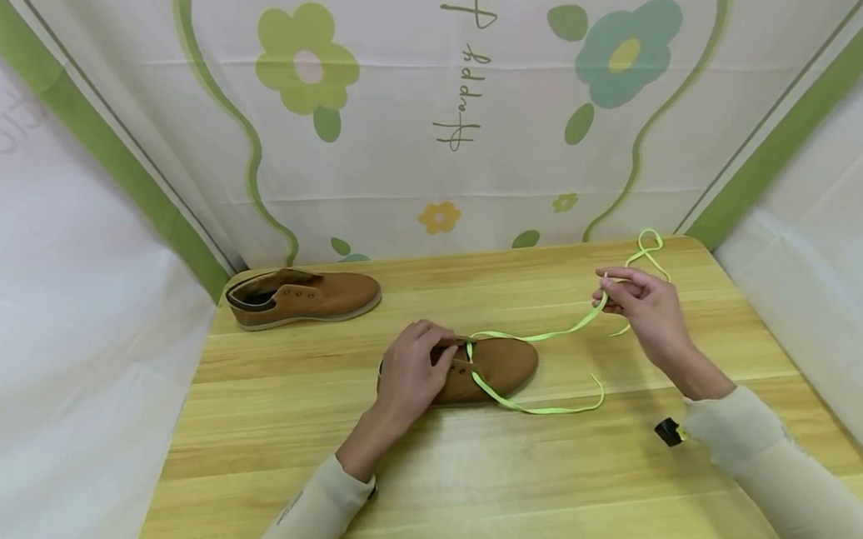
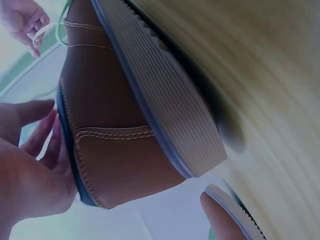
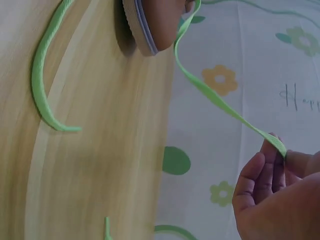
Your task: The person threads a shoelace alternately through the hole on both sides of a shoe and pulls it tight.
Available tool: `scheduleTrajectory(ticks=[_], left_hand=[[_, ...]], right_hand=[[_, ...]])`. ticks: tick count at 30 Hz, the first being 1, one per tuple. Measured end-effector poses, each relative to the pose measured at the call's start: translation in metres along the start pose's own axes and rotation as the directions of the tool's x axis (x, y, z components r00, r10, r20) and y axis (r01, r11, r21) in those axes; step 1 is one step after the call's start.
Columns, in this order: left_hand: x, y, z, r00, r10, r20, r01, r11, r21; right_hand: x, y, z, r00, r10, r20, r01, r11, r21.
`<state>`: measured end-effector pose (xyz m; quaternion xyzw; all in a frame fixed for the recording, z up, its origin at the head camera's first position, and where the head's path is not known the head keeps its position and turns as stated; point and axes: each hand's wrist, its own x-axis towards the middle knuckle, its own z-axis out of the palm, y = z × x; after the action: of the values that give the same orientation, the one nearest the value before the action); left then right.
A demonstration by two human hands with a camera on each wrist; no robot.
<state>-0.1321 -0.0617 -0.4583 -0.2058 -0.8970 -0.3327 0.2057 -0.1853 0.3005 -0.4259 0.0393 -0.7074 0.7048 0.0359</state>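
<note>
A brown shoe (image 1: 509, 363) stands on the wooden table, toe pointing right. My left hand (image 1: 412, 367) holds it at its opening, near the tongue, with thumb and fingers at the collar in the left wrist view. A bright green shoelace (image 1: 541, 336) is threaded through the shoe's front eyelets. Raised to the right of the toe, my right hand (image 1: 648, 309) pinches one end of that lace between thumb and fingers, and the lace runs taut-looking to the shoe in the right wrist view. Its other end (image 1: 542, 411) lies on the table, curling at the tip.
A second brown shoe (image 1: 328, 297) without a lace stands at the back left. Another green lace (image 1: 651, 242) lies at the back right, partly behind my right hand. A small black object (image 1: 668, 432) shows beside the right sleeve. Printed white fabric (image 1: 393, 155) encloses the table (image 1: 280, 464).
</note>
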Motion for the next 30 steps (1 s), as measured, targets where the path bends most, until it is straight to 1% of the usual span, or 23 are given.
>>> scheduleTrajectory(ticks=[3, 6, 8, 10, 14, 19, 23, 26, 30], left_hand=[[-0.004, 0.002, -0.002, 0.998, -0.021, 0.065, 0.02, 1.0, 0.017], [-0.007, 0.003, -0.003, 0.987, -0.054, 0.148, 0.049, 0.998, 0.037], [-0.007, 0.004, -0.004, 0.98, -0.072, 0.184, 0.065, 0.997, 0.043], [-0.007, 0.004, -0.004, 0.975, -0.084, 0.208, 0.078, 0.996, 0.041], [-0.007, 0.003, -0.005, 0.968, -0.105, 0.227, 0.104, 0.994, 0.016], [-0.007, 0.002, -0.007, 0.963, -0.117, 0.241, 0.126, 0.992, -0.024], [-0.008, 0.0, -0.007, 0.965, -0.113, 0.238, 0.126, 0.991, -0.038], [-0.008, -0.001, -0.006, 0.966, -0.114, 0.233, 0.128, 0.991, -0.044], [-0.008, -0.002, -0.005, 0.965, -0.114, 0.235, 0.129, 0.991, -0.048]], right_hand=[[-0.004, -0.006, 0.01, 0.999, -0.02, 0.031, 0.024, 0.991, -0.133], [-0.01, -0.011, 0.022, 0.996, -0.036, 0.082, 0.056, 0.964, -0.259], [-0.014, -0.013, 0.03, 0.991, -0.043, 0.129, 0.082, 0.944, -0.32], [-0.018, -0.014, 0.038, 0.983, -0.038, 0.177, 0.1, 0.929, -0.357], [-0.025, -0.015, 0.052, 0.969, -0.016, 0.247, 0.115, 0.912, -0.394], [-0.033, -0.018, 0.065, 0.963, 0.006, 0.27, 0.118, 0.889, -0.442], [-0.038, -0.016, 0.075, 0.955, 0.022, 0.295, 0.134, 0.856, -0.499], [-0.042, -0.012, 0.082, 0.946, 0.012, 0.323, 0.173, 0.824, -0.539], [-0.044, -0.007, 0.091, 0.935, -0.001, 0.354, 0.215, 0.795, -0.567]])
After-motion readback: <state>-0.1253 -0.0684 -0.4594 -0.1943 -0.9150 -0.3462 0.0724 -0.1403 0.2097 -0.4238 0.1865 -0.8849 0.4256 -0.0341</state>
